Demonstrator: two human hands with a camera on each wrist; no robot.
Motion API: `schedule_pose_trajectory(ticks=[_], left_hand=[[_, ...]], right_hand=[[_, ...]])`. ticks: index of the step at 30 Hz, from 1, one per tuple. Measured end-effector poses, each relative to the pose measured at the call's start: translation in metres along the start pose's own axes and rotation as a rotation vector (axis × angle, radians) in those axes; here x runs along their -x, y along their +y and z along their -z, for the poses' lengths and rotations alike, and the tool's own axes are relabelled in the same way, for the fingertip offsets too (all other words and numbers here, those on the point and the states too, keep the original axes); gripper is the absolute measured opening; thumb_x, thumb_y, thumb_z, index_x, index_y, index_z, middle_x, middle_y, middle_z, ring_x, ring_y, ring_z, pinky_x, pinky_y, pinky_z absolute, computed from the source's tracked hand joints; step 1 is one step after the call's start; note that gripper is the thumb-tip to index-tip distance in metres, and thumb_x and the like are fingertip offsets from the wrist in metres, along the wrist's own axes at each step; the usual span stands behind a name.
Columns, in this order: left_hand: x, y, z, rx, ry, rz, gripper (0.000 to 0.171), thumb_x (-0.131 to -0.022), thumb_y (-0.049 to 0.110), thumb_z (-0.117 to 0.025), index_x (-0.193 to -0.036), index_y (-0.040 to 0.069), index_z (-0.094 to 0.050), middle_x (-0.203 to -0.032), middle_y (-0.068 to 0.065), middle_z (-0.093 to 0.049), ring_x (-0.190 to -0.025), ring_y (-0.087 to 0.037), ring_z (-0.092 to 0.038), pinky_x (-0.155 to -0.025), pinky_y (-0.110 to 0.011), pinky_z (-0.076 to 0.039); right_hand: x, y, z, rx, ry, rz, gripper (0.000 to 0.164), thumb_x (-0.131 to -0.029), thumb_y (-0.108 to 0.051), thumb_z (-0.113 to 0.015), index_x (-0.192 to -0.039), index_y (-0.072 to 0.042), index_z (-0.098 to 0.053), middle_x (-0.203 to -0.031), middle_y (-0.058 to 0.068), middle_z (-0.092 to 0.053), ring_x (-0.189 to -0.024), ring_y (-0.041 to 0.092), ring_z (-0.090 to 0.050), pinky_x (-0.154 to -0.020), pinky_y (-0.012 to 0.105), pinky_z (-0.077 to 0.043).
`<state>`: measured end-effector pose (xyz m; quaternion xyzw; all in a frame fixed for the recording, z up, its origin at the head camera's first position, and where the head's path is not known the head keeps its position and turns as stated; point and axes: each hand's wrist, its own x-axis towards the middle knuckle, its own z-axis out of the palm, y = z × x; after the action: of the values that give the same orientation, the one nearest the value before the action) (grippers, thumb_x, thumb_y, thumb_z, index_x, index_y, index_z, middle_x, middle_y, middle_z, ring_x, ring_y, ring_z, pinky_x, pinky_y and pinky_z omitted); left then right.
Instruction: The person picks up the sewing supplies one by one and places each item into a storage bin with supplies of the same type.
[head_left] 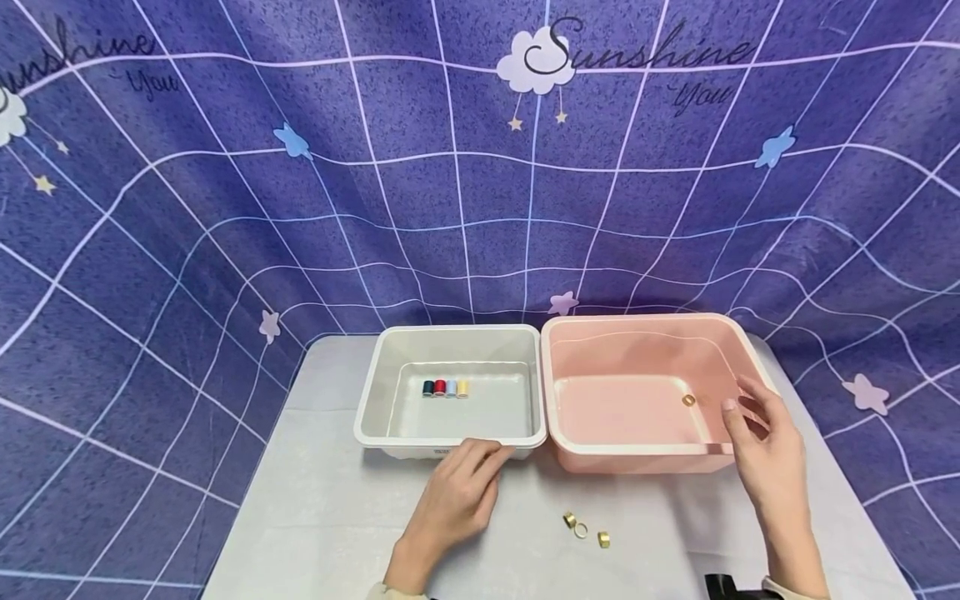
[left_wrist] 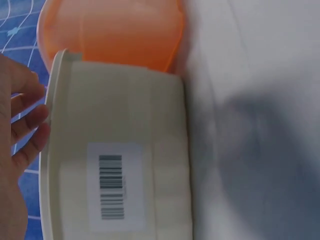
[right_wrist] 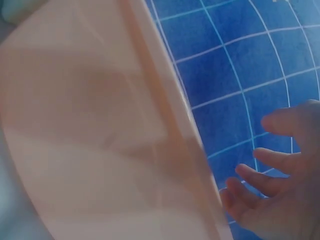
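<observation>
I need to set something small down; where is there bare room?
Table is free left of the pale grey bin and left hand; inside that bin, the floor right of the spools is bare. It is more crowded in front of the pink bin, where three gold rings lie.

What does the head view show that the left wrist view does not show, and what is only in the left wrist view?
Only the head view: four thread spools in the grey bin, three gold rings on the table, another ring inside the pink bin, and the right hand.

Only the left wrist view: separate barcode bars, clear on the grey bin's outer wall.

Both: the left hand touching the grey bin's rim, both bins, the table and the patterned blue cloth.
</observation>
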<state>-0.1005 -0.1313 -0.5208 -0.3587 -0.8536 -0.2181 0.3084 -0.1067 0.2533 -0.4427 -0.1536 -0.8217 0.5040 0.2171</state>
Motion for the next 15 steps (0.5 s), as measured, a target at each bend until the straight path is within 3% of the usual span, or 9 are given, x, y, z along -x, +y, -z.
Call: schedule_pose_trajectory(ticks=[5,10,15], left_hand=[[0.001,0.004,-0.010,0.016,-0.046,-0.038,0.039,-0.091,0.006,-0.060,-0.128,0.011,-0.071,-0.118,0.002,-0.068,-0.105,-0.014,-0.065,-0.090,-0.030,-0.056],[0.002,0.007,-0.020,0.009,-0.083,-0.070,0.040,-0.088,0.007,-0.060,-0.127,0.012,-0.072,-0.116,0.002,-0.068,-0.105,-0.013,-0.066,-0.090,-0.028,-0.056],[0.003,0.011,-0.030,0.038,-0.100,-0.066,0.040,-0.087,0.005,-0.062,-0.124,0.013,-0.072,-0.115,0.002,-0.068,-0.103,-0.012,-0.065,-0.089,-0.026,-0.056]], right_hand=[[-0.001,0.005,0.007,0.045,0.000,-0.051,0.049,-0.104,-0.023,-0.062,-0.151,-0.014,-0.055,-0.140,0.022,-0.060,-0.100,-0.017,-0.049,-0.086,-0.003,-0.039],[-0.001,0.011,0.013,0.063,0.035,-0.076,0.049,-0.104,-0.023,-0.061,-0.152,-0.016,-0.055,-0.140,0.022,-0.060,-0.101,-0.013,-0.048,-0.086,-0.002,-0.038],[-0.002,0.015,0.019,0.076,0.088,-0.077,0.047,-0.103,-0.022,-0.062,-0.150,-0.016,-0.057,-0.142,0.022,-0.059,-0.113,0.001,-0.057,-0.094,0.000,-0.042]])
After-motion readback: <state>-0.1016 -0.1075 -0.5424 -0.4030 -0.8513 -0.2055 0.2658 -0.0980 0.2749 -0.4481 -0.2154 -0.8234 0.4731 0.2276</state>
